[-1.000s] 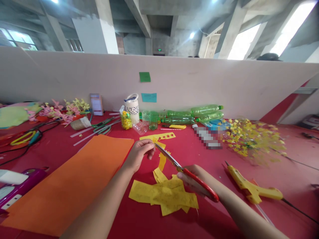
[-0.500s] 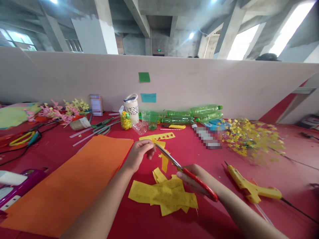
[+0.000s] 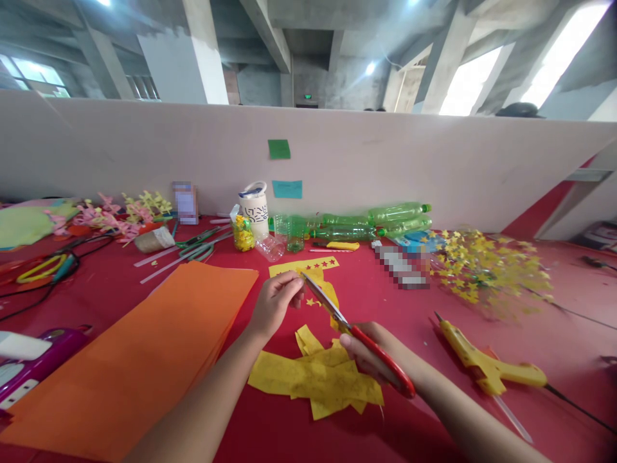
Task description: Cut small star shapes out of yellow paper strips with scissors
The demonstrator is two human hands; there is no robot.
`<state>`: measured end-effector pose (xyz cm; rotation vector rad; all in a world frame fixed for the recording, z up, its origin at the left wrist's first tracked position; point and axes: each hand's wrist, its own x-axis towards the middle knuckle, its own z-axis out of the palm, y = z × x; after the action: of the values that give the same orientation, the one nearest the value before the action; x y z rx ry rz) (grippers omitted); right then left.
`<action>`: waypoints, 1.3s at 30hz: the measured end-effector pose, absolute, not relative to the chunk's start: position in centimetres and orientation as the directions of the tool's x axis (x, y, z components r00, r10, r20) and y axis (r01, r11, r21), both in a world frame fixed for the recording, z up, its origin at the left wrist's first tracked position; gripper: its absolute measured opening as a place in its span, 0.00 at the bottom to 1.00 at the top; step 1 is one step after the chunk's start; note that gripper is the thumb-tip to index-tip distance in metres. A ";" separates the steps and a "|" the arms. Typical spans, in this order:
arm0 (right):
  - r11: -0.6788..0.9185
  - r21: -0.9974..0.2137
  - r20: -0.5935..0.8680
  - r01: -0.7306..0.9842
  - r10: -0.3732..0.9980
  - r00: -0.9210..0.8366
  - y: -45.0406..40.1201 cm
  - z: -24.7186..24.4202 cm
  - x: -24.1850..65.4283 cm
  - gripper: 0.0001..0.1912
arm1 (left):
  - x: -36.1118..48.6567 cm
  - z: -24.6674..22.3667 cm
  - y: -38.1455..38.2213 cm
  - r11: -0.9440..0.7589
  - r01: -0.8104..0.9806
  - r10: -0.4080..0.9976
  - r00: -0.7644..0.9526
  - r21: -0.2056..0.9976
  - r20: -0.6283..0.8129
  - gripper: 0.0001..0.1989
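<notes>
My right hand (image 3: 378,354) is closed round the red handles of a pair of scissors (image 3: 343,321), whose blades point up and left. Their tips lie at the fingertips of my left hand (image 3: 279,296), which is pinched on a yellow strip (image 3: 331,292) that curves down behind the blades. A small yellow star (image 3: 310,302) shows just beneath it. Farther back lies a flat yellow strip with star-shaped holes (image 3: 324,263). Nearer to me, several crumpled yellow pieces (image 3: 313,379) are heaped below my hands.
Orange sheets (image 3: 159,347) lie to the left. At the right are a yellow glue gun (image 3: 482,360) and a bunch of yellow stars on stems (image 3: 486,270). Green plastic bottles (image 3: 347,233), a yellow cutter (image 3: 343,246) and a white cup (image 3: 254,215) stand or lie along the partition.
The yellow strip has swung to the right and now curves behind the scissors. The scissors and my right hand have shifted slightly left and down. My left hand has barely moved.
</notes>
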<state>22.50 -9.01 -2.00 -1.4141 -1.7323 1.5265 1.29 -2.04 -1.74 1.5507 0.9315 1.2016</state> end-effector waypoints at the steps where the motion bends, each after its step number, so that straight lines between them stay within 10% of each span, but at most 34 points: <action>1: -0.134 -0.907 -0.299 0.400 0.873 -0.386 -9.0 -2.0 22.5 0.25 | 1.4 -1.7 -2.1 -0.293 0.040 0.933 0.229 0.955 0.277 0.14; 39: -0.166 -0.909 -0.319 0.382 0.867 -0.383 -8.7 -1.9 22.7 0.28 | 1.7 -2.1 -1.9 -0.329 0.073 0.940 0.117 0.941 0.320 0.12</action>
<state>22.70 -8.70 -1.93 -1.4217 -1.6897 1.5702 1.67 -1.90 -2.15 1.5677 1.0224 1.3221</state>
